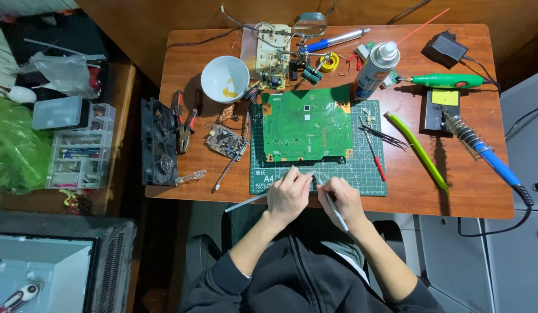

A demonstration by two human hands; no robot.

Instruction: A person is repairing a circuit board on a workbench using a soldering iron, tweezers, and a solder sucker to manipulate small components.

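A large green circuit board (306,124) lies on a green cutting mat (373,174) near the front of the wooden table. My left hand (287,197) rests at the mat's front edge, fingers curled over a thin white stick (246,202) that pokes out to the left. Beside it, my right hand (343,200) grips a slim grey pen-like tool (334,208), tip pointing at the mat near my left fingers. Both hands sit just below the board, almost touching each other.
A white bowl (225,78), a smaller beige circuit board (273,55), a spray can (376,69), pliers (185,119), tweezers (385,136), a green brush (418,152), a blue soldering iron (492,159) and its stand lie around. Parts drawers (78,145) stand left.
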